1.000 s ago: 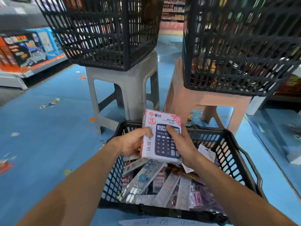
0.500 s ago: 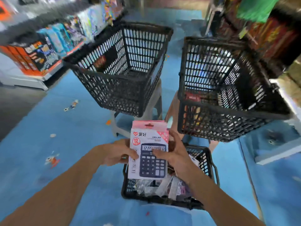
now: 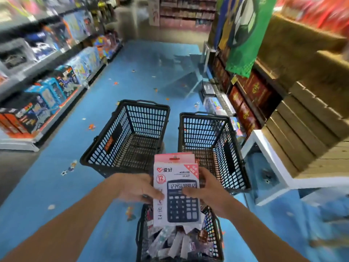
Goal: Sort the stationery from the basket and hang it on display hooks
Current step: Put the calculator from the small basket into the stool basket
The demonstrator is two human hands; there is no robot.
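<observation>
Beyond your left hand [image 3: 137, 188] a glossy blue floor [image 3: 56, 186] runs down the aisle, dotted with small coloured scraps [image 3: 91, 127]. Far to the left of that hand, grey shelves [image 3: 24, 76] carry boxed toys [image 3: 47, 95]. Up and to the right of your right hand [image 3: 209, 193], wooden crates [image 3: 306, 118] sit stacked on a white plinth [image 3: 264, 148], with dark red boxes [image 3: 258, 89] and a green football banner [image 3: 243, 44] further along. More shelving [image 3: 187, 12], blurred, closes the aisle's far end.

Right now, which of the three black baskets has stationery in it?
The nearest basket, under the held calculator box; the far left basket and far right basket show bare mesh floors.
</observation>
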